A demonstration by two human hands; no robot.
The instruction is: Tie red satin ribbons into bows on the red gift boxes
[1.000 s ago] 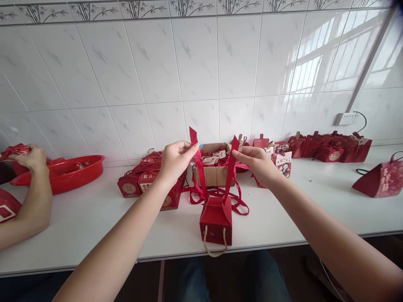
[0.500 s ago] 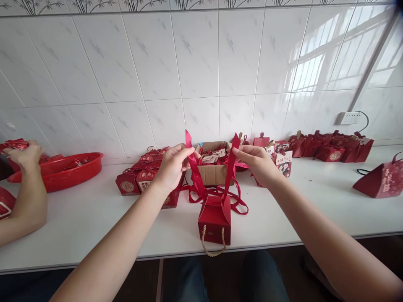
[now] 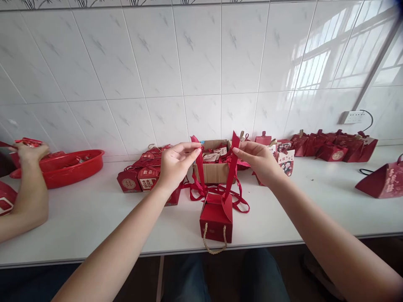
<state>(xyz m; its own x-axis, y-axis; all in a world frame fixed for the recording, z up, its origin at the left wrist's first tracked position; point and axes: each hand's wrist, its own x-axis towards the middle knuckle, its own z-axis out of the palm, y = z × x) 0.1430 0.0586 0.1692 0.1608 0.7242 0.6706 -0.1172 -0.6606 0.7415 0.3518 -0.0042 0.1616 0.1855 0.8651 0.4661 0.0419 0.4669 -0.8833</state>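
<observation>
A small red gift box (image 3: pixel 215 218) with a rope handle stands near the front edge of the white counter (image 3: pixel 94 218). A red ribbon (image 3: pixel 231 170) runs around it, and both ends rise above the box. My left hand (image 3: pixel 178 163) pinches the left ribbon end between thumb and fingertips. My right hand (image 3: pixel 256 161) pinches the right end, which stands nearly straight up. Both hands hover just above and behind the box.
An open cardboard box (image 3: pixel 214 170) with tags and loose ribbons sits behind the gift box. Stacks of red boxes (image 3: pixel 141 178) lie left; more red boxes (image 3: pixel 333 147) line the wall right. Another person's hand (image 3: pixel 30 153) reaches over a red tray (image 3: pixel 63 170) at far left.
My left hand slid along its ribbon end, first closing over it, then pinching it lower with fingers extended. The right hand stayed almost still. The other person's hand shifted slightly at the tray.
</observation>
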